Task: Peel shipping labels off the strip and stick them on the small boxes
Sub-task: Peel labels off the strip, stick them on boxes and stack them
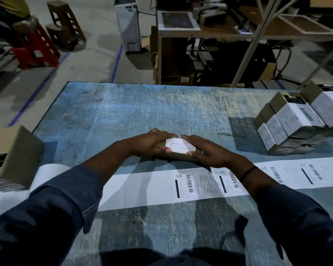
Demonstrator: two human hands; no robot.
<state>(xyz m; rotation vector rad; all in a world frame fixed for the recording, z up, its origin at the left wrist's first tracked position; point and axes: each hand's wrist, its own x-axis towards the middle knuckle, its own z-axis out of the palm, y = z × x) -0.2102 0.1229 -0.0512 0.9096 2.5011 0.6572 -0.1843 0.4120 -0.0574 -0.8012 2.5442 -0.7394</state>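
The small box (174, 158) lies in the middle of the blue surface (123, 112), between the two hands. The left hand (153, 142) grips its left end, fingers curled over the far edge and thumb on the near edge. The right hand (207, 150) lies on the right end with straight fingers, its thumb pressing the near corner of the label (180, 145) on top of the box. Just nearer to the person, the label strip (142, 189) runs across the surface under both forearms. A stack of labelled boxes (296, 121) stands well apart on the right.
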